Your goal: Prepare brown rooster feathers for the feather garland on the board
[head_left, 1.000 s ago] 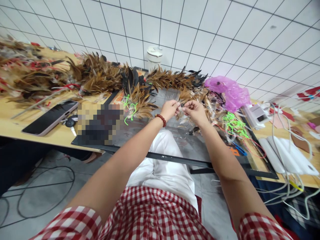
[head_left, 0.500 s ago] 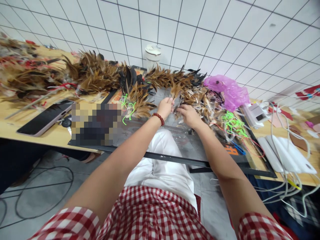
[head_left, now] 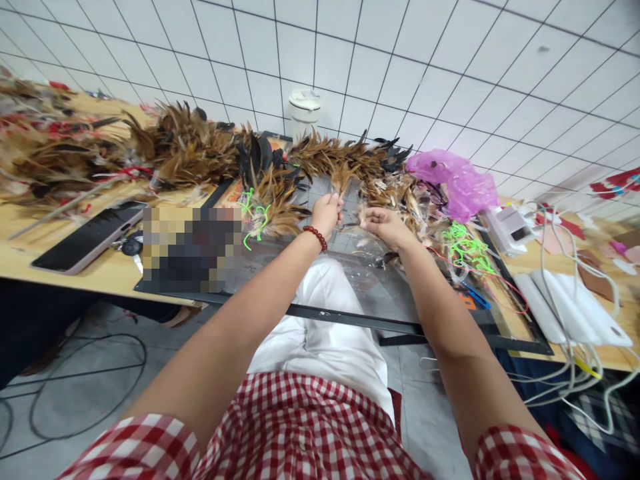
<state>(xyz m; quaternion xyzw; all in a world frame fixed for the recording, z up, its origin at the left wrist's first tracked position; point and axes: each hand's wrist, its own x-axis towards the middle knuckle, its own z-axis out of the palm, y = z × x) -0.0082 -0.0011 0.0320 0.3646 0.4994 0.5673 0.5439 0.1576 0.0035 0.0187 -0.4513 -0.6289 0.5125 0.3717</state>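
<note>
My left hand (head_left: 327, 213), with a red bead bracelet at the wrist, pinches brown feathers (head_left: 342, 176) that fan upward from its fingertips. To its right, my right hand (head_left: 387, 227) has thumb and fingers together, with a pale wisp of feather fluff (head_left: 361, 212) at the tips. The hands are apart, above a glass-topped panel with a black frame (head_left: 355, 319). Beside my right hand lies a heap of loose brown and white feathers (head_left: 400, 190). Behind both hands stretches a trimmed feather strip (head_left: 335, 155) with dark tips at its right end.
A pink plastic bag (head_left: 453, 180), green cords (head_left: 465, 247) and blue snips (head_left: 475, 295) lie on the right, near white devices with cables (head_left: 575, 307). On the left are a phone (head_left: 90, 237), keys (head_left: 131, 245) and more feather bundles (head_left: 185, 147). A white cup (head_left: 304, 110) stands behind.
My right hand has drawn slightly right and away from my left hand, with pale fluff at its fingertips. My left hand, still pinching the feathers, has shifted slightly left.
</note>
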